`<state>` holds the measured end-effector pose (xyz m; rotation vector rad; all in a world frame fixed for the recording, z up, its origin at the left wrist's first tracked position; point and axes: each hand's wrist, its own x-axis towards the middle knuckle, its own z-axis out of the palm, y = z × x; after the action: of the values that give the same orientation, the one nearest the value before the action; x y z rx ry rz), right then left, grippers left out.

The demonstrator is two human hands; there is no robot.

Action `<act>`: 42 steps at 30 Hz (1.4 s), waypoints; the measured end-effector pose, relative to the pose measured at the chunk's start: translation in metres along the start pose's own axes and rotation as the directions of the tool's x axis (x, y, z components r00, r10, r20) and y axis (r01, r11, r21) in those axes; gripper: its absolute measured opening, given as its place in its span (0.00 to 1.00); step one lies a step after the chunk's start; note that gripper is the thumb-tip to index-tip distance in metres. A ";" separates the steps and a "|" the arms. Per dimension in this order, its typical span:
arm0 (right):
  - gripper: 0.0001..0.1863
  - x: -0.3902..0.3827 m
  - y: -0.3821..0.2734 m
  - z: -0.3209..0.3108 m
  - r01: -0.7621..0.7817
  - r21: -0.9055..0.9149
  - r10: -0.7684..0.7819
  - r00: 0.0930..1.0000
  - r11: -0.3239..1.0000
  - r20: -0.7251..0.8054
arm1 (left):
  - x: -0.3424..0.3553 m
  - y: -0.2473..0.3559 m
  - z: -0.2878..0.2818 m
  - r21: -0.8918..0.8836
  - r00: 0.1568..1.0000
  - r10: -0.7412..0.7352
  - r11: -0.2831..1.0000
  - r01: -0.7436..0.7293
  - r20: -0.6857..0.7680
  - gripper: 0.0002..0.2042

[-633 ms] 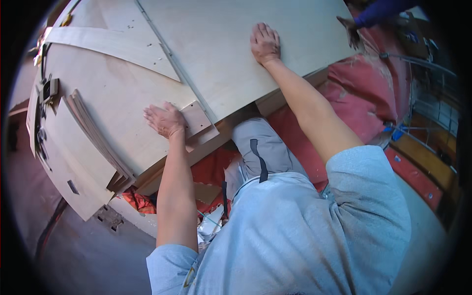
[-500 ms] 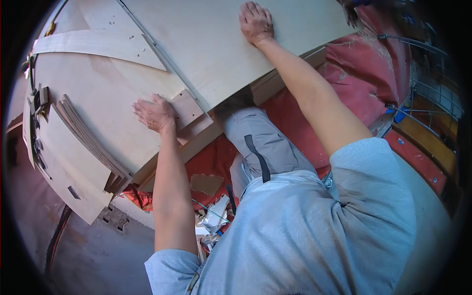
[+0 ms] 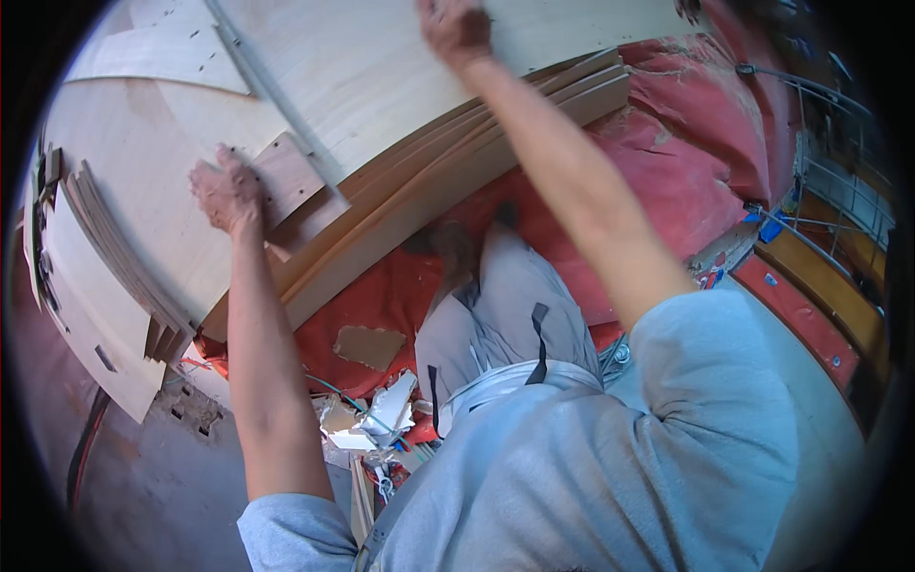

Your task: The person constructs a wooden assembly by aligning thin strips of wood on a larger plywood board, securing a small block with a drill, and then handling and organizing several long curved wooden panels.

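My left hand (image 3: 227,191) rests with spread fingers on a pale plywood sheet (image 3: 143,124), beside a small board with holes (image 3: 286,176). My right hand (image 3: 456,29), blurred and partly cut by the top edge of the view, lies on a large plywood panel (image 3: 381,110), its visible fingers resting on the surface. A gap runs diagonally between the two pale sheets. Stacked board edges (image 3: 496,138) show along the panel's near side, and a narrow tapered plywood piece (image 3: 157,59) lies at upper left.
A co-worker's hand (image 3: 688,10) is at top right. Curved offcuts (image 3: 114,267) are stacked at left. Red sheeting (image 3: 677,191) covers the surface below the boards, with white scraps (image 3: 381,410) on it. A metal wire frame (image 3: 829,191) stands at right. My legs show below.
Both my hands and the boards have shifted up and left in view. More stacked board edges and red sheeting show beneath the panel, along with more of my legs.
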<state>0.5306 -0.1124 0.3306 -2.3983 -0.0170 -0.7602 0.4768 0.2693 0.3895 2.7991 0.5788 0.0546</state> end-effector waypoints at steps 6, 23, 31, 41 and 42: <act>0.05 -0.222 -0.094 -0.118 -0.036 0.548 -0.160 0.939 0.835 0.305 | -0.001 0.009 0.012 0.074 0.991 -0.109 0.992 0.104 0.072 0.30; 0.23 -0.519 0.363 0.113 0.278 -0.314 -0.006 0.757 0.908 0.653 | 0.086 -0.105 -0.049 -0.216 0.999 0.019 0.976 -0.013 0.027 0.31; 0.49 -0.565 0.374 0.097 0.356 -0.224 -0.058 0.633 0.907 0.772 | 0.043 -0.116 -0.098 -0.162 0.996 0.045 0.985 -0.057 -0.081 0.28; 0.48 -0.603 0.349 0.107 0.230 -0.223 0.030 0.629 0.947 0.777 | -0.172 -0.329 -0.076 -0.374 0.960 -0.186 0.922 0.097 -0.210 0.25; 0.47 -0.612 0.370 0.091 0.270 -0.303 0.080 0.612 0.914 0.787 | -0.227 -0.287 0.059 -0.443 0.864 -0.425 0.851 0.280 -0.270 0.24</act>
<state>0.1370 -0.2603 -0.2552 -2.9523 -0.3971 0.3816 0.1631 0.4169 0.2571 2.2561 1.0452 0.5542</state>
